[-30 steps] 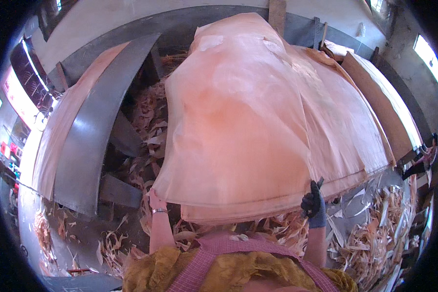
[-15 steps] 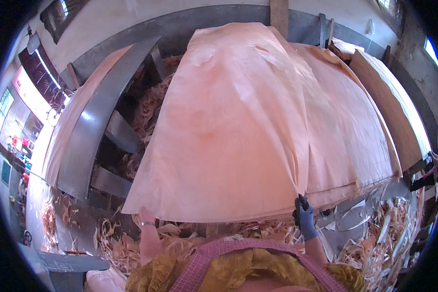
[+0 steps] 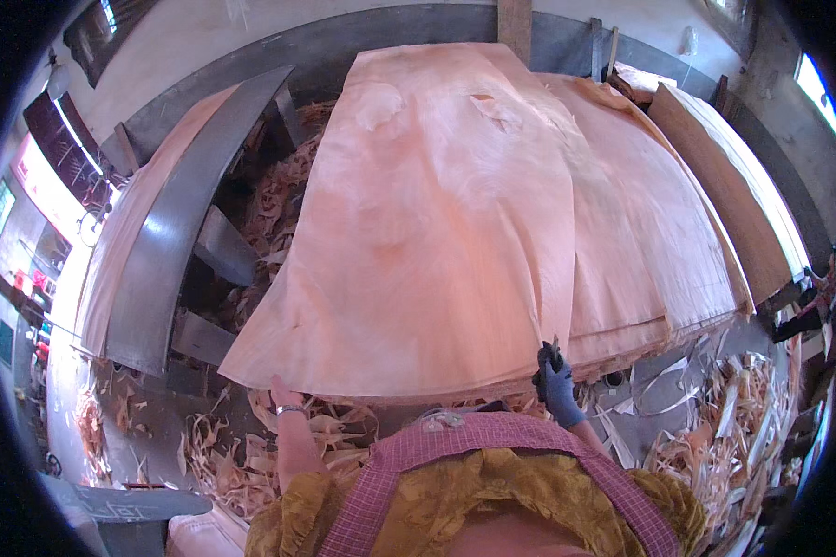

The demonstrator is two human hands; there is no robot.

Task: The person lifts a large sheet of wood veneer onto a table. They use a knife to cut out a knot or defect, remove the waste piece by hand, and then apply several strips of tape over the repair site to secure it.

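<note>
A large, thin, pinkish wood veneer sheet point(image 3: 418, 241) spreads before me over a stack, its near edge running between my hands. My bare left hand point(image 3: 283, 394), with a band at the wrist, grips that edge close to the near left corner; its fingertips are partly hidden. My right hand point(image 3: 555, 381), in a blue-grey glove with dark fingers, pinches the near edge at the right, where a long fold runs up the sheet. Toward the far end the sheet has a small torn hole point(image 3: 486, 98) and wrinkled patches.
More veneer sheets point(image 3: 655, 237) lie stacked at the right, beside a brown-faced stack point(image 3: 724, 176). A grey metal panel point(image 3: 172, 213) slopes at the left. Torn veneer scraps point(image 3: 237, 464) litter the floor, with another heap point(image 3: 724, 418) at the right. A grey ledge point(image 3: 139, 503) sits at lower left.
Both hands have shifted slightly away from me with the veneer's near edge. The sheet's left corner has moved outward left, and its surface ripples differently. The whole view has shifted a little.
</note>
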